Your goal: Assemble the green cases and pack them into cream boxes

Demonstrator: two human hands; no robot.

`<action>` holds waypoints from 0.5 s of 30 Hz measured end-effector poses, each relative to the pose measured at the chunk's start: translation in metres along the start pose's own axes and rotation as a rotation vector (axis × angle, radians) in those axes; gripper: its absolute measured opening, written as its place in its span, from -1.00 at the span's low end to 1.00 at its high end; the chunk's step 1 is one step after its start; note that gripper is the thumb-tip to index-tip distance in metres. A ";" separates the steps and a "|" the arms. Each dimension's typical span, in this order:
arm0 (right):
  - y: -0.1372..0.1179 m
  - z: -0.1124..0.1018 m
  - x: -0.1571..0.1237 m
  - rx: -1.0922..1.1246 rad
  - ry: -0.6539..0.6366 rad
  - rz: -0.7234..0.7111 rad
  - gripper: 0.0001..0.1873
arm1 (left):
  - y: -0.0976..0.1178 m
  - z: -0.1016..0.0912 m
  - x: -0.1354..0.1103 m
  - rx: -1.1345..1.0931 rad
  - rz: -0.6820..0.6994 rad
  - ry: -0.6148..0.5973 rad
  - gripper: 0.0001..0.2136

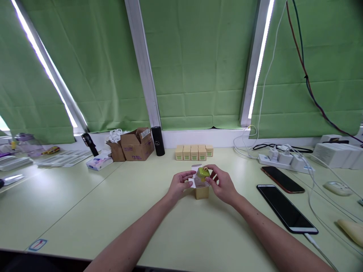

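Note:
A small kraft cardboard box (202,193) stands upright on the table with its white-lined flaps spread. Just above its mouth is a small glossy green object (203,172) with a pale loop on top; its exact kind does not show. My right hand (222,185) pinches this green object from the right side, thumb in front. On the left, my left hand (180,184) has its thumb and fingers about a white side flap (192,183) of the box. The inside of the box is mostly hidden from view.
Behind my hands stand several closed kraft boxes (194,152) in a row. Further left are a brown carton (137,145), a black cylinder (158,141) and a tissue pack (99,161). Two phones (286,207), a power strip (286,160) and loose cables lie to the right.

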State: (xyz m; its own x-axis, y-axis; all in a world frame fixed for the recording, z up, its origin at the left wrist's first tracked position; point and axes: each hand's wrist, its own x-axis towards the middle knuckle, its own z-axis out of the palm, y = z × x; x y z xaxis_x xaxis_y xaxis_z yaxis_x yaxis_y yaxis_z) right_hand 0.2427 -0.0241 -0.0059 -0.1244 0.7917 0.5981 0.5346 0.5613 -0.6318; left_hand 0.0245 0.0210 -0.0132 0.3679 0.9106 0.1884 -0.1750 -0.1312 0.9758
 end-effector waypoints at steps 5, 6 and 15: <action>0.000 0.002 -0.003 -0.020 -0.047 -0.069 -0.62 | -0.001 0.000 0.001 -0.008 -0.004 -0.002 -0.52; 0.000 0.002 -0.004 -0.032 -0.054 -0.076 -0.62 | -0.001 0.000 0.001 -0.007 -0.002 0.000 -0.53; -0.006 0.002 -0.007 -0.111 -0.106 -0.080 -0.72 | -0.002 -0.002 0.000 0.031 0.001 0.023 -0.53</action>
State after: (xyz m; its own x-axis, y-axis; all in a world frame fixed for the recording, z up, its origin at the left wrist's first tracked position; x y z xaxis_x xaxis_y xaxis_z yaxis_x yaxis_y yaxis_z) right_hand 0.2388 -0.0325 -0.0071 -0.2547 0.7699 0.5852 0.6077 0.5982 -0.5224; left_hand 0.0236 0.0222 -0.0154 0.3467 0.9190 0.1876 -0.1468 -0.1444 0.9786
